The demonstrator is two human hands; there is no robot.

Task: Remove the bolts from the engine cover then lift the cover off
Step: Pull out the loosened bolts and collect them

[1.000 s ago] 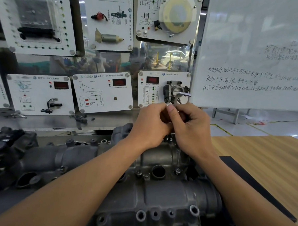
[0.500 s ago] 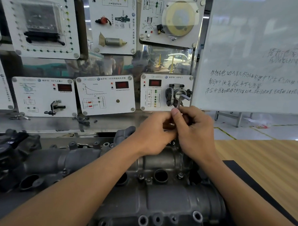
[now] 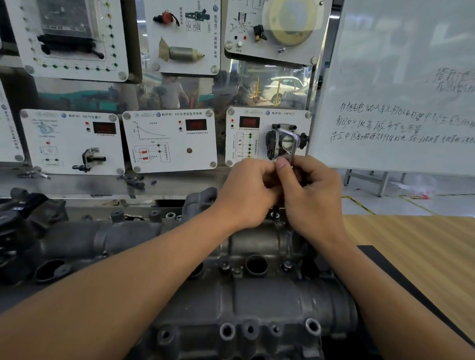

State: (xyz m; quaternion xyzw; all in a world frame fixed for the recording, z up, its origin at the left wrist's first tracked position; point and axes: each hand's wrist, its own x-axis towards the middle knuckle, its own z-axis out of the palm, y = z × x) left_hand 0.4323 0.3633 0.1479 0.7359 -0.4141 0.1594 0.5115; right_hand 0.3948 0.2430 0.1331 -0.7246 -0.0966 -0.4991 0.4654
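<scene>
While the right hand (image 3: 312, 195) pinches an upright hex key (image 3: 293, 148), the left hand (image 3: 246, 194) curls against it knuckle to knuckle; I cannot tell whether it grips the key. The key's lower end reaches the far edge of the engine cover (image 3: 253, 297), which overlaps a black mat (image 3: 390, 271) on the wooden tabletop (image 3: 424, 239).

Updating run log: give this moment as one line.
right hand grips upright hex key | left hand curled against it | engine cover on

Ahead of me, white sensor panels (image 3: 170, 140) in rows; handwritten whiteboard (image 3: 413, 65) to my right; wooden tabletop (image 3: 432, 242) below, black mat (image 3: 385, 265) on it.
</scene>
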